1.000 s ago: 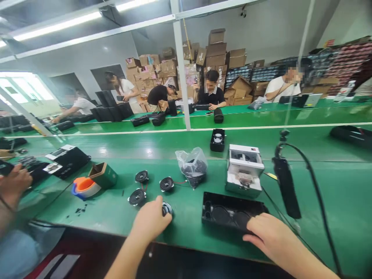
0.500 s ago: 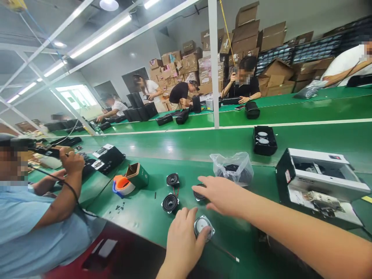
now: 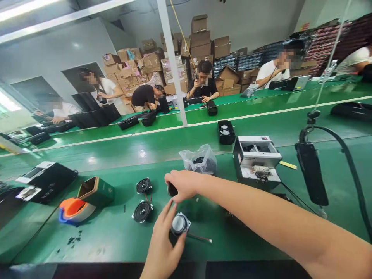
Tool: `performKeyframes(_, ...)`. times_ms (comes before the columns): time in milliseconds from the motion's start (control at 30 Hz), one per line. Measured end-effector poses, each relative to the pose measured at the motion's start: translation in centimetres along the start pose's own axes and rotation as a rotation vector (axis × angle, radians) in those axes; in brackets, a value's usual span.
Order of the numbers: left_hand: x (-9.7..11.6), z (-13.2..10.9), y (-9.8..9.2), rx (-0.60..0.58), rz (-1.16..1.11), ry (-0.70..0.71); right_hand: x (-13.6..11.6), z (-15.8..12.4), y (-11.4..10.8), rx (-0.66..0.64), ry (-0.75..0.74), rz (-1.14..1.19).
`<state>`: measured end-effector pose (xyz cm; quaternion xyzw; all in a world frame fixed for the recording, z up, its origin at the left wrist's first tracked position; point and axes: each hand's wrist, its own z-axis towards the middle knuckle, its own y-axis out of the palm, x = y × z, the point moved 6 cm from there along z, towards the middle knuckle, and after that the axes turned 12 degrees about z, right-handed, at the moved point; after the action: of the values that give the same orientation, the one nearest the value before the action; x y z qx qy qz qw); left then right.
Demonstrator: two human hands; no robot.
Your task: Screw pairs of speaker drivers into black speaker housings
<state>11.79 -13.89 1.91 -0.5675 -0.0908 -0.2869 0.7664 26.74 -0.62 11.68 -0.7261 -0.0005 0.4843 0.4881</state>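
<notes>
My left fingers (image 3: pixel 164 228) pinch the rim of a speaker driver (image 3: pixel 179 224), my right fingers (image 3: pixel 181 182) curl round a second driver (image 3: pixel 172 189) (sorting drivers, I'd judge; setting one down seems called for).

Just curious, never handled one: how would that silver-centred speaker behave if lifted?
The speaker probably feels heavy for its size, and its squarish frame should keep it from rolling. Its thin lead looks floppy and could trail or snag.

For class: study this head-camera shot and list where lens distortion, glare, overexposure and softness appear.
Head view: the wide lens bends the near green workbench and leans the white pillar; the ceiling light and left window burn out; glare streaks the farther green bench; distant shelving at right looks soft.
</notes>
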Motion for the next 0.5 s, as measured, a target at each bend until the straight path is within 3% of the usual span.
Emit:
performKeyframes(100,2.0,0.6,-1.2,0.174,-0.116,-0.107,-0.5,-5.8,-1.6,0.227,0.038,0.303)
performKeyframes(167,5.4,0.9,-1.0,0.187,-0.264,-0.077,-0.2,-10.7,-1.7,0.393,0.11,0.522)
performKeyframes(233,9.7,1.6,-0.2,0.133,-0.492,-0.006,0.5,-15.7,-1.1,0.533,0.162,0.726)
performKeyframes(333,15.1,3.1,1.8,-0.013,-0.752,-0.016,2.0,-22.0,0.2,0.649,0.183,1.004)
performKeyframes(500,19.9,4.6,4.9,-0.22,-0.916,0.063,5.7,-29.7,2.6,0.74,0.207,1.391)
